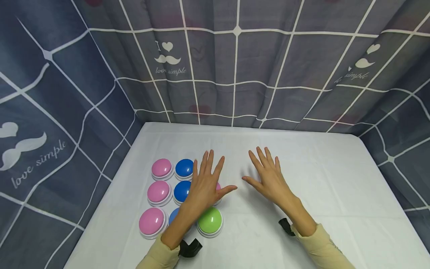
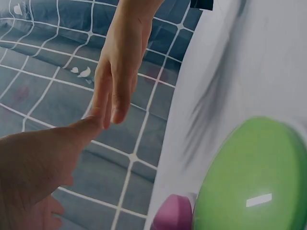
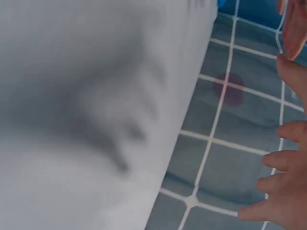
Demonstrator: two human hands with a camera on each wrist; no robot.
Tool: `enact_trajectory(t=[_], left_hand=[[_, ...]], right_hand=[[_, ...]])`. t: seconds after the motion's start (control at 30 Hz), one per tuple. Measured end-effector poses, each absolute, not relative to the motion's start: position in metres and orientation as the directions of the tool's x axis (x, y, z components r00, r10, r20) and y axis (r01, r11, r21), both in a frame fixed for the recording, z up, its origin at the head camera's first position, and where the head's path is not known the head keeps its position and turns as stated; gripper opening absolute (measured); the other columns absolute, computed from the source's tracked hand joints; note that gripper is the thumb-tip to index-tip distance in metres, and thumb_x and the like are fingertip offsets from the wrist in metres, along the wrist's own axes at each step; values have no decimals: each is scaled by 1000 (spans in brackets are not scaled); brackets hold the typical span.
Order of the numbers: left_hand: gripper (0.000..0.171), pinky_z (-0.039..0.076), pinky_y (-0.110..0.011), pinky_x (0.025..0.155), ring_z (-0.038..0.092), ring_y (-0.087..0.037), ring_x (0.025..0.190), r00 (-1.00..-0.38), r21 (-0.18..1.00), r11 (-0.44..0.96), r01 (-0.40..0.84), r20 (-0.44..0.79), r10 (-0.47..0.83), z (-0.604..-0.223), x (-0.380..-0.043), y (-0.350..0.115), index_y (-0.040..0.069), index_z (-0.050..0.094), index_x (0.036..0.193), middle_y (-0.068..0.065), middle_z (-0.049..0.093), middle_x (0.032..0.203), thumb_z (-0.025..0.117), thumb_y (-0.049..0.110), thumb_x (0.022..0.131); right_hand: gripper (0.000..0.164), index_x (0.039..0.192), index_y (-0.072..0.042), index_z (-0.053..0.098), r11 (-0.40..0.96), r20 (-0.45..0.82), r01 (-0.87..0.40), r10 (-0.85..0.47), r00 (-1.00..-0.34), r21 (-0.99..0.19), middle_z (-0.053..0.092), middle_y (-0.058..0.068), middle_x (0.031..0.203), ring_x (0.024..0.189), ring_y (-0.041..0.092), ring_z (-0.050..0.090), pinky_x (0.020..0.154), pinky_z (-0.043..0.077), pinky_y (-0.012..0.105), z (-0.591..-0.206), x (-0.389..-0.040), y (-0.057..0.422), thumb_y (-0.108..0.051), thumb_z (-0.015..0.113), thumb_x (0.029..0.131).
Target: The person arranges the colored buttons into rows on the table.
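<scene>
In the head view, my left hand (image 1: 204, 185) hovers palm down over a cluster of round push buttons, fingers straight and spread, holding nothing. It hides part of the cluster. Beside it on the left stand a pink button (image 1: 158, 192) and a blue button (image 1: 181, 190). A green button (image 1: 209, 220) sits near my left wrist, and a pink button (image 1: 218, 186) peeks out by the thumb. My right hand (image 1: 270, 178) is held above the white table to the right, fingers extended, with its shadow below it. The left wrist view shows the green button (image 2: 254, 177) close up.
A white cloth covers the table (image 1: 336, 179). Grey-blue checked curtains (image 1: 215, 67) with white lines hang behind it and at both sides. More pink and blue buttons stand in the left column (image 1: 151, 221) and the far row (image 1: 184, 168). Dark straps circle both wrists.
</scene>
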State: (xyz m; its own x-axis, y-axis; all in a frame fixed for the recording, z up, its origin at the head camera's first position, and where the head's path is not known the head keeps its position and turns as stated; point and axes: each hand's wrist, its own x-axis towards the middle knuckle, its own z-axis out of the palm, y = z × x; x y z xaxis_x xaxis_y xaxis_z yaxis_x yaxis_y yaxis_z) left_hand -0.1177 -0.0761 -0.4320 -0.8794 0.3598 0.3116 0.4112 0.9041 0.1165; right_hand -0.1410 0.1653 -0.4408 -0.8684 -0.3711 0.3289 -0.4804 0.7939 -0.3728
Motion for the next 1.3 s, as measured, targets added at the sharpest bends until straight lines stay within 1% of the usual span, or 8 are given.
enact_trajectory(t=[0.13, 0.23, 0.37, 0.57, 0.73, 0.93, 1.13, 1.3], left_hand=[[96, 14, -61, 116, 13, -35, 149, -886, 138, 901, 411, 295, 359, -427, -104, -82, 13, 35, 154, -20, 23, 160, 54, 75, 84], [95, 16, -57, 117, 22, -34, 147, -890, 186, 893, 409, 299, 345, -423, -95, -88, 9, 37, 153, -19, 32, 157, 59, 71, 84], [92, 23, -52, 116, 34, -33, 142, -892, 250, 877, 411, 309, 330, -417, -83, -96, 5, 41, 150, -17, 41, 151, 66, 65, 84], [86, 33, -48, 112, 42, -31, 137, -888, 322, 845, 428, 323, 327, -421, -72, -106, 2, 47, 145, -16, 48, 146, 72, 57, 84], [87, 36, -49, 110, 43, -30, 136, -905, 350, 840, 414, 259, 337, -432, -59, -114, 4, 48, 145, -14, 49, 144, 75, 57, 81], [92, 39, -49, 108, 44, -31, 134, -917, 359, 844, 398, 178, 357, -441, -43, -122, 4, 48, 144, -13, 51, 141, 78, 59, 76], [92, 44, -47, 104, 50, -30, 127, -910, 348, 841, 415, 173, 378, -447, -34, -128, 2, 52, 140, -11, 55, 135, 82, 57, 72], [93, 47, -44, 100, 51, -27, 125, -894, 349, 823, 448, 179, 411, -451, -31, -131, 3, 54, 138, -8, 55, 132, 84, 57, 69]], right_hand=[[85, 156, -14, 31, 751, 342, -522, -405, -848, -404, 23, 18, 161, 149, 37, 8, 112, 9, 69, -436, -131, 157, -47, 71, 89], [85, 156, -14, 31, 720, 368, -562, -434, -822, -407, 23, 16, 161, 149, 37, 13, 113, 15, 66, -434, -124, 150, -44, 73, 89], [86, 156, -11, 31, 675, 404, -622, -480, -779, -398, 24, 15, 160, 147, 38, 19, 114, 21, 61, -432, -118, 142, -39, 75, 88], [85, 153, -5, 34, 594, 462, -698, -528, -713, -399, 30, 16, 158, 145, 36, 26, 113, 29, 54, -440, -111, 128, -35, 78, 86], [86, 154, -6, 34, 566, 437, -705, -553, -709, -428, 32, 16, 157, 143, 37, 30, 112, 32, 54, -450, -102, 119, -34, 78, 86], [86, 151, -4, 38, 535, 403, -712, -589, -700, -455, 37, 14, 155, 143, 34, 33, 110, 35, 51, -460, -91, 111, -34, 81, 83], [84, 149, -3, 42, 521, 362, -716, -627, -690, -464, 44, 14, 149, 139, 31, 39, 106, 42, 46, -468, -81, 103, -37, 81, 83], [82, 146, -4, 47, 514, 344, -706, -631, -696, -487, 50, 9, 142, 131, 23, 48, 103, 46, 39, -472, -75, 99, -39, 83, 81]])
